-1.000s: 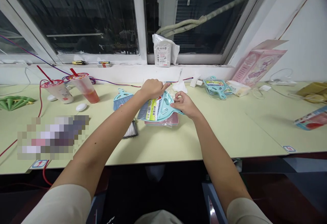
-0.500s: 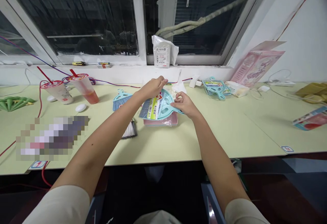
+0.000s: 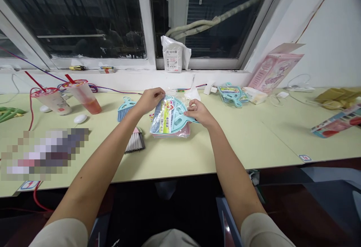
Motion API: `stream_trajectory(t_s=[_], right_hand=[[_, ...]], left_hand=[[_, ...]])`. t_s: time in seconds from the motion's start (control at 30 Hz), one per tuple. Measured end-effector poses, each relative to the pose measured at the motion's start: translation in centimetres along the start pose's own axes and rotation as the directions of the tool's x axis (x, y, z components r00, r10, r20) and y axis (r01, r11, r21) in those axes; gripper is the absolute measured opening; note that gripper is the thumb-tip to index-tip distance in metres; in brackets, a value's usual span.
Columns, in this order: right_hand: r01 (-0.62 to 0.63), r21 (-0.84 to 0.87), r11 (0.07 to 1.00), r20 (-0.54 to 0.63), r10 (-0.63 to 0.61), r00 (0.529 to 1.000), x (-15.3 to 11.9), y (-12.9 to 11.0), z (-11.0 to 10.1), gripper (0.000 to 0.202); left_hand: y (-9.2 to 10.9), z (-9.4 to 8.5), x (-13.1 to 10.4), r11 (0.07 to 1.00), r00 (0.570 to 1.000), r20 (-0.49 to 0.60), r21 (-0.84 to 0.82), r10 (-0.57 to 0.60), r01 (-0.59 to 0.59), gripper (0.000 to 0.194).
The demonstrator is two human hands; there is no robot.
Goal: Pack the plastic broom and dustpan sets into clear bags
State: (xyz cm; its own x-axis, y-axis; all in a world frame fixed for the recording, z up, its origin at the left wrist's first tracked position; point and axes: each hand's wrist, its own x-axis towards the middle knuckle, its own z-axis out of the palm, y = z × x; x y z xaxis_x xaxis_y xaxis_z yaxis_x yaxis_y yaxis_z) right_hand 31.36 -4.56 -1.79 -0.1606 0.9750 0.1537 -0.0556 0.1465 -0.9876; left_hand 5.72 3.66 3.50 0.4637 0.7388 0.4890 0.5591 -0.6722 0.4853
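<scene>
A light blue dustpan set (image 3: 179, 117) in a clear plastic bag with a yellow-green label lies at mid-table, over something pink (image 3: 184, 131) that is mostly covered. My left hand (image 3: 151, 99) pinches the bag's upper left edge. On the other side, my right hand (image 3: 201, 113) grips the dustpan's blue handle between thumb and fingers. Left of the bag is a blue hand brush (image 3: 125, 109), partly behind my left forearm. A pink brush with white, dark-tipped bristles (image 3: 135, 141) lies nearer me, its handle hidden by that forearm.
Another bagged blue dustpan set (image 3: 232, 94) lies at the back right, beside a white packet (image 3: 255, 95) and a pink box (image 3: 278, 68). Two drink cups (image 3: 86, 96) with red straws stand at the back left, near a white mouse (image 3: 80, 118). Cables run along the wall.
My left hand has shifted from the dustpan's top to the bag's upper left edge. The bagged set now lies lower over the pink thing. My right hand keeps the handle.
</scene>
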Motion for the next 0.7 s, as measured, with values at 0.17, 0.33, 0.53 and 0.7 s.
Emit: stream_trajectory(t_s=[0.17,0.33,0.53,0.7], right_hand=[[0.003,-0.030,1.000,0.048,-0.001,0.999,-0.2,0.0,0.4,0.058],[-0.039,-0.049,0.998,0.146,0.046,0.988,0.9,-0.7,-0.1,0.055],[-0.144,-0.061,0.988,0.265,0.155,0.952,2.5,-2.0,-2.2,0.054],[-0.163,-0.026,0.986,0.212,0.164,0.963,1.4,-1.6,-2.3,0.054]], left_hand=[[0.2,0.2,-2.3,0.997,0.997,-0.070,0.078,-0.017,0.022,0.030],[-0.4,1.3,-4.3,0.994,0.972,-0.218,0.045,-0.089,0.101,0.033],[-1.0,2.0,-6.7,0.993,0.972,-0.223,0.077,-0.071,0.090,0.043],[-0.6,2.4,-7.5,0.993,0.987,-0.159,0.103,-0.038,0.055,0.046]])
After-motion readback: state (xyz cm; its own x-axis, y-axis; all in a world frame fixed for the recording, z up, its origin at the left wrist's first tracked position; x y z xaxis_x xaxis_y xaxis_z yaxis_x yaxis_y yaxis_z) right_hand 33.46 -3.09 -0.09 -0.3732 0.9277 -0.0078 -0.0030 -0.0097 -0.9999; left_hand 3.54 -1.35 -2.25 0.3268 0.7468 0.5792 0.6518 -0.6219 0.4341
